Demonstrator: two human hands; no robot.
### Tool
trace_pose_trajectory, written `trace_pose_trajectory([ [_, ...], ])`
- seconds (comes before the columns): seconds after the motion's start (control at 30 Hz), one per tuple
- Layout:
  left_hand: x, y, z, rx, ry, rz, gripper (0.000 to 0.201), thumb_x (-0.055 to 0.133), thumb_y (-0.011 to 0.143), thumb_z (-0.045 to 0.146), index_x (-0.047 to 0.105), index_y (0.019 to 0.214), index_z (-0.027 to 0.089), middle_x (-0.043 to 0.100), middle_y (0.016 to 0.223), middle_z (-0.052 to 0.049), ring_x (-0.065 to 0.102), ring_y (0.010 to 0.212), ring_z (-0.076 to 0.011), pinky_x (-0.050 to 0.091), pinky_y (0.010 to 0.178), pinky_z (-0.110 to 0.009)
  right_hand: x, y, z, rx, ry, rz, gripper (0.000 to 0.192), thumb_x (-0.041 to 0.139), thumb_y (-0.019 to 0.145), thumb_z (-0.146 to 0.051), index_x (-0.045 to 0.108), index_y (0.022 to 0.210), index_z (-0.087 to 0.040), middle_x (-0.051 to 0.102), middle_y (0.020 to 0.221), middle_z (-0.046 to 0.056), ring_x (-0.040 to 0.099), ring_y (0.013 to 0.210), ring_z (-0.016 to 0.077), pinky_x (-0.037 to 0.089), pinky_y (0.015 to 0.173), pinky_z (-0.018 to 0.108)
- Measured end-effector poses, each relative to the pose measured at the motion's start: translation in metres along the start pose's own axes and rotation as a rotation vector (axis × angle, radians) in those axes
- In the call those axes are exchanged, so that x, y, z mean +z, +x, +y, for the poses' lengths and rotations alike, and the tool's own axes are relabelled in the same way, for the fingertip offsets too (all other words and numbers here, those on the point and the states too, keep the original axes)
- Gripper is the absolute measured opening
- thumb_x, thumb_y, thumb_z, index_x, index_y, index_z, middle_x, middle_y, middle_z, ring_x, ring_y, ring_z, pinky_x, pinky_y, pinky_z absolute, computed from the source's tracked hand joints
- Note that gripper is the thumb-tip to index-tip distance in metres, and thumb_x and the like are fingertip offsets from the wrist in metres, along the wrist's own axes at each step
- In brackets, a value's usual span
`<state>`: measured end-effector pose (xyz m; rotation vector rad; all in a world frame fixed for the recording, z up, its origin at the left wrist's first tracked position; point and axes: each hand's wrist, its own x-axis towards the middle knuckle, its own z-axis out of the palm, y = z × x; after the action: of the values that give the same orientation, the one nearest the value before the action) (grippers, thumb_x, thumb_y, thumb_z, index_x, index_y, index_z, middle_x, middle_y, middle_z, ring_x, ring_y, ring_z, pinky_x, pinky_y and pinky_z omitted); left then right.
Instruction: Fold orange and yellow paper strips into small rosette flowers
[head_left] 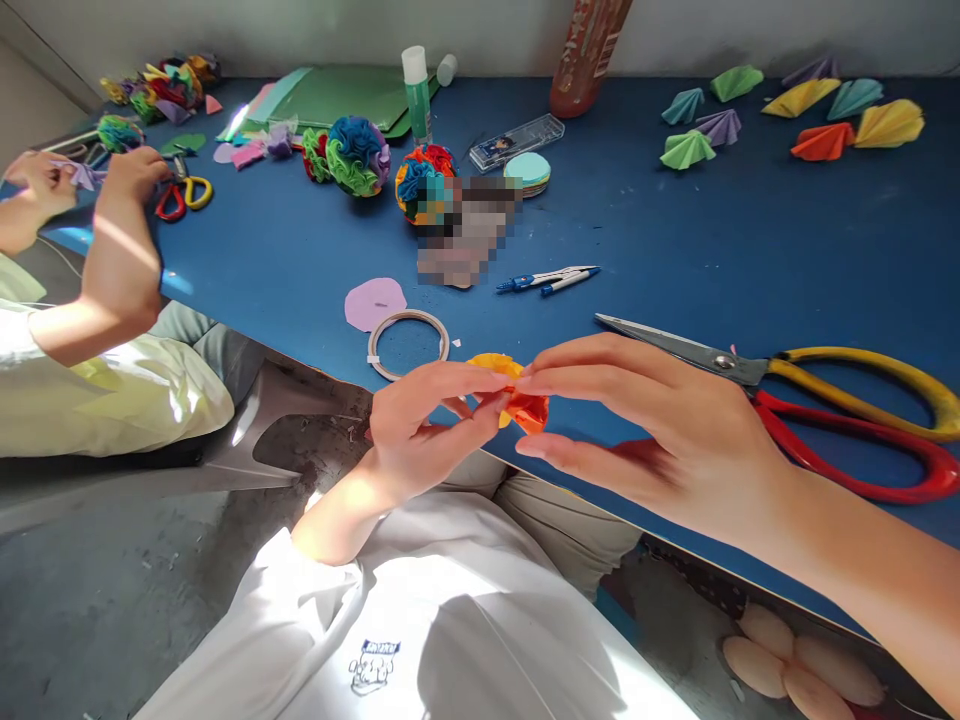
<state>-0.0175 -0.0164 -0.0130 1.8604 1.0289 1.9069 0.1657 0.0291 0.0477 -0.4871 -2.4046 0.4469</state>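
Observation:
A small folded piece of orange and yellow paper (517, 398) is held over the near edge of the blue table (720, 250). My left hand (427, 425) pinches it from the left and my right hand (652, 430) pinches it from the right, fingertips meeting on the paper. A thin tape ring (408, 342) and a lilac paper circle (374, 302) lie just beyond my left hand. Big scissors (825, 400) with yellow and red handles rest right behind my right hand.
A drawing compass (547, 280), two multicoloured paper balls (358, 155) (424, 183), a glue stick (417, 95), a clear case (517, 141), a bottle (585, 50) and several folded paper fans (825, 140) lie farther back. At the left another person's hands (124, 190) hold lilac paper near small scissors (184, 195).

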Motion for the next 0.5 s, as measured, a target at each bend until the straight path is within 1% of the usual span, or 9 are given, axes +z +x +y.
trace_pose_trajectory([
  [0.07, -0.0006, -0.0002, 0.0023, -0.094, -0.066, -0.003, 0.025, 0.073, 0.076, 0.009, 0.071, 0.097, 0.021, 0.076, 0.087, -0.001, 0.072, 0.074, -0.0118, 0.058, 0.053, -0.015, -0.0006, 0.0007, 0.0006, 0.009, 0.018, -0.016, 0.021, 0.063, 0.088, -0.029, 0.059, 0.107, -0.021, 0.067, 0.104, 0.007, 0.066, 0.095, 0.0176, 0.056, 0.080, 0.029],
  [0.13, -0.0013, 0.0004, 0.0050, -0.175, -0.110, -0.010, 0.019, 0.074, 0.076, 0.011, 0.072, 0.092, 0.021, 0.076, 0.084, -0.001, 0.072, 0.070, -0.0108, 0.056, 0.049, -0.013, -0.0011, 0.0009, 0.0011, 0.030, 0.038, -0.025, 0.019, 0.062, 0.089, -0.027, 0.060, 0.107, -0.021, 0.066, 0.105, 0.008, 0.066, 0.095, 0.0173, 0.056, 0.078, 0.028],
  [0.23, -0.0023, 0.0021, 0.0079, -0.241, -0.112, -0.022, 0.012, 0.074, 0.077, 0.014, 0.073, 0.087, 0.020, 0.075, 0.081, -0.001, 0.070, 0.065, -0.0099, 0.057, 0.047, -0.013, -0.0021, 0.0012, 0.0011, 0.061, 0.075, -0.025, 0.015, 0.059, 0.091, -0.024, 0.061, 0.106, -0.023, 0.067, 0.103, 0.006, 0.066, 0.091, 0.0160, 0.055, 0.075, 0.028],
  [0.3, -0.0027, 0.0027, 0.0083, -0.221, -0.086, -0.035, 0.011, 0.073, 0.077, 0.014, 0.073, 0.087, 0.020, 0.075, 0.081, -0.001, 0.071, 0.067, -0.0106, 0.058, 0.049, -0.015, -0.0033, 0.0019, 0.0008, 0.095, 0.123, -0.028, 0.014, 0.059, 0.091, -0.030, 0.063, 0.103, -0.023, 0.067, 0.101, 0.005, 0.066, 0.087, 0.0159, 0.054, 0.073, 0.028],
  [0.37, -0.0025, 0.0026, 0.0076, -0.145, -0.045, -0.062, 0.013, 0.072, 0.078, 0.012, 0.072, 0.089, 0.020, 0.076, 0.082, -0.002, 0.071, 0.072, -0.0118, 0.059, 0.053, -0.016, -0.0048, 0.0027, 0.0007, 0.164, 0.160, -0.038, 0.015, 0.058, 0.091, -0.034, 0.066, 0.096, -0.023, 0.068, 0.096, 0.005, 0.066, 0.082, 0.0161, 0.053, 0.068, 0.028],
  [0.43, -0.0017, 0.0020, 0.0067, -0.060, -0.013, -0.095, 0.016, 0.070, 0.079, 0.010, 0.072, 0.091, 0.019, 0.076, 0.081, -0.002, 0.072, 0.074, -0.0124, 0.060, 0.055, -0.017, -0.0065, 0.0036, 0.0008, 0.248, 0.162, -0.067, 0.015, 0.057, 0.090, -0.033, 0.068, 0.089, -0.022, 0.069, 0.092, 0.005, 0.066, 0.078, 0.0167, 0.052, 0.063, 0.027],
  [0.5, -0.0005, 0.0014, 0.0067, -0.049, -0.010, -0.121, 0.016, 0.070, 0.079, 0.009, 0.072, 0.092, 0.019, 0.076, 0.080, -0.002, 0.072, 0.074, -0.0122, 0.060, 0.056, -0.017, -0.0082, 0.0044, 0.0011, 0.296, 0.148, -0.096, 0.014, 0.058, 0.088, -0.032, 0.069, 0.086, -0.022, 0.070, 0.089, 0.005, 0.066, 0.078, 0.0174, 0.051, 0.059, 0.026],
])
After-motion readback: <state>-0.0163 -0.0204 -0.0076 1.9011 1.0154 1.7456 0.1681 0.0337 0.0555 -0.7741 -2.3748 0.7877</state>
